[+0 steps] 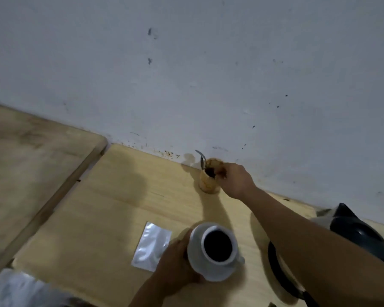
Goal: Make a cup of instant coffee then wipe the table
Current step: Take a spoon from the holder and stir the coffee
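A white cup [217,263] full of dark coffee stands on a white saucer [215,274] near the front of the wooden table [111,209]. My left hand [175,260] grips the saucer's left edge. By the wall stands a stained jar [208,180] with a metal spoon [201,159] sticking out of it. My right hand [235,179] is closed around the jar's rim on its right side. A silver sachet [152,245] lies flat to the left of the saucer.
A black kettle [359,231] sits at the right under my right forearm, its dark handle or cord [279,271] curving below. A second wooden table [29,165] adjoins on the left. Brown spatter marks the white wall [169,153] behind the jar.
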